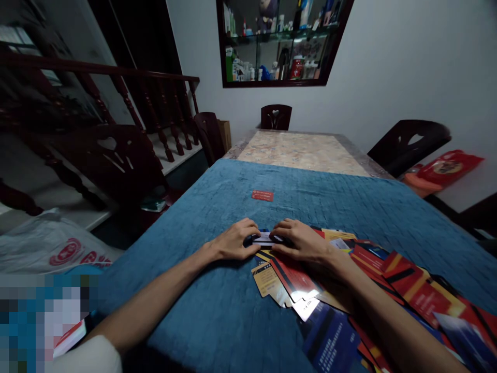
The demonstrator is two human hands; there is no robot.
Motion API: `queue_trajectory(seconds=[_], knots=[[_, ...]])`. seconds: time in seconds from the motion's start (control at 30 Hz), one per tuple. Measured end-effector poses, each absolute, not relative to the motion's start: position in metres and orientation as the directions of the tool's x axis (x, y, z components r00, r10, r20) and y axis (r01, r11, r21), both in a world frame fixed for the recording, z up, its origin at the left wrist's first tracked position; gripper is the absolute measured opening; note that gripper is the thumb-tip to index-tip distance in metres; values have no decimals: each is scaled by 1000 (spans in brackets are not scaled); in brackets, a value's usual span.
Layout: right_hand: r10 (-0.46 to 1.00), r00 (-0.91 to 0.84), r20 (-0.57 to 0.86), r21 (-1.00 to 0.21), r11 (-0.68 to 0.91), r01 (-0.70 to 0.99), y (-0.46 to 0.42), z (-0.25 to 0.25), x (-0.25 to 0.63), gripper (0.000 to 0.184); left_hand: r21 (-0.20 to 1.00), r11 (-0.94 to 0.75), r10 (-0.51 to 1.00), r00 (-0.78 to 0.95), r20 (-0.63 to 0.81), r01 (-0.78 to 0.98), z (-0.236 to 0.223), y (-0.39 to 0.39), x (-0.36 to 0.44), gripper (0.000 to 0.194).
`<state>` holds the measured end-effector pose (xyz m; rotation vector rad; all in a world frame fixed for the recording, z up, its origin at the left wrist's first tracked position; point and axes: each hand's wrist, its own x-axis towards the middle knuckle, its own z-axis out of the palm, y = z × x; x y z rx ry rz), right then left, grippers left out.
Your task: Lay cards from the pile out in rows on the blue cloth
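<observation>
My left hand (236, 240) and my right hand (298, 240) face each other over the blue cloth, thumbs and fingers curled in. Between them they grip a pale card with a dark stripe (265, 239) by its two ends; whether more cards lie under it I cannot tell. Below and right of my hands spreads a loose heap of cards, with a yellow card (264, 280), a red card (294, 277) and a dark blue card (330, 339) on the near side. My right forearm crosses the heap and hides part of it. A lone red card (262, 195) lies farther out on the cloth.
The blue cloth (186, 321) covers the near part of the table, and a patterned tabletop (295, 147) shows beyond. Dark chairs stand around it, one at the far end (276, 118). A red bag (446, 168) is at right; a white plastic bag (50, 243) is at left.
</observation>
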<state>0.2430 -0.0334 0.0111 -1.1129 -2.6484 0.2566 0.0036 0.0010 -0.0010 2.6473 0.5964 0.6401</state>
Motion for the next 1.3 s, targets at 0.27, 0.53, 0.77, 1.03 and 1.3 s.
queue_trajectory(seconds=[0.27,0.53,0.77,1.03,1.3], knots=[[777,-604,175,-364,621,694,-32,9,243,31,503,-805,532,758,377,315,4,4,2,15],[825,-499,266,-438,565,700,-34,3,243,32,541,-755,621,671,406,371,-7,13,4,18],[833,-439,336,-428,551,717,-31,-9,242,36,606,-697,680,623,387,384,-12,16,6,23],[847,-410,338,-420,525,740,-29,-17,242,40,616,-689,690,606,397,381,-17,20,8,26],[822,-345,454,-432,541,721,-28,-24,238,47,644,-682,700,564,438,347,-17,17,9,42]])
